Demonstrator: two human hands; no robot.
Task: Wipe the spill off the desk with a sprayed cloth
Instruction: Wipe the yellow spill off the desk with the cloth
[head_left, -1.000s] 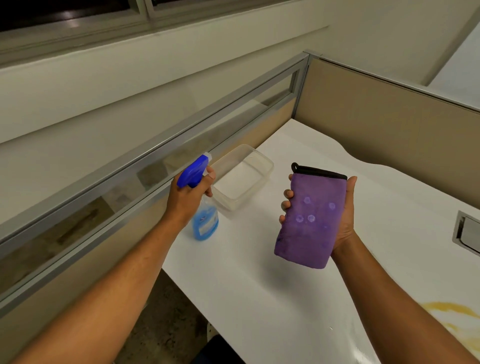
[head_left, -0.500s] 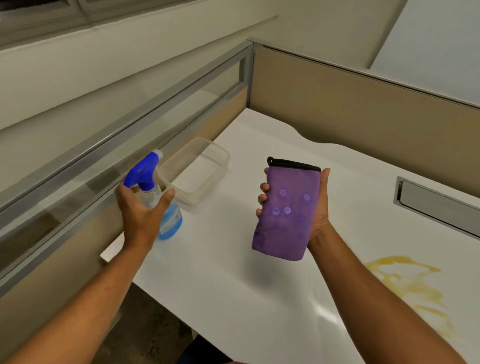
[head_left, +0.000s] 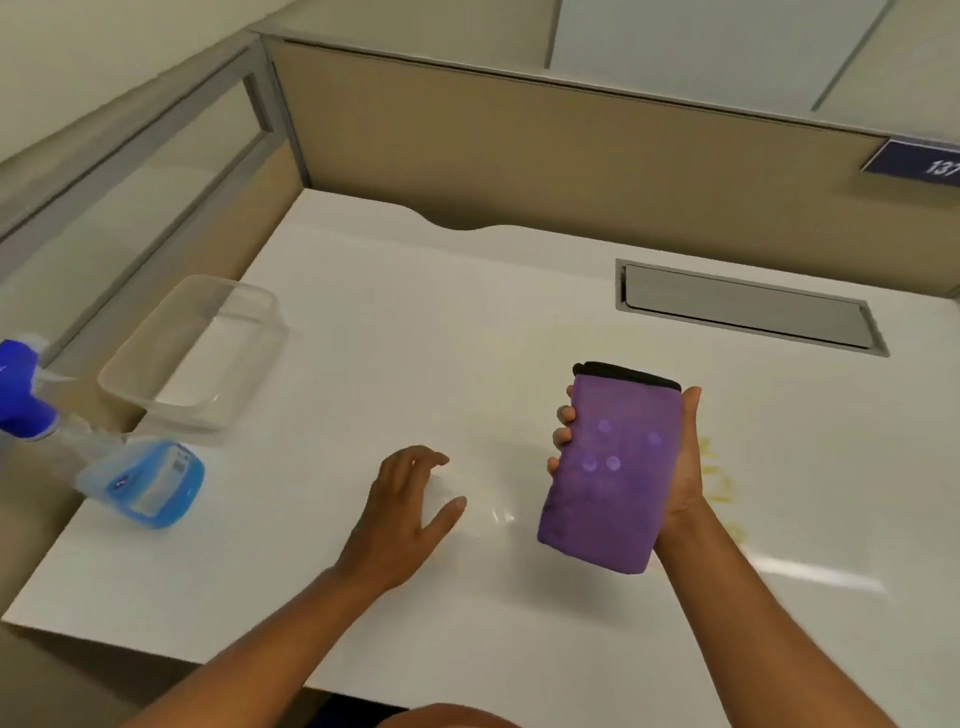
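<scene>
Here, right hand (head_left: 680, 467) grip clasps upright purple cloth (head_left: 608, 467); left hand (head_left: 405, 519) released, spray bottle (head_left: 140, 478) well apart

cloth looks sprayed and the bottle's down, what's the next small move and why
Probably bring the right hand with the purple cloth down and right onto the yellow spill. The cloth shows damp spots, the spray bottle stands apart on the desk, the left hand is empty, and the spill lies unwiped just behind the cloth.
</scene>
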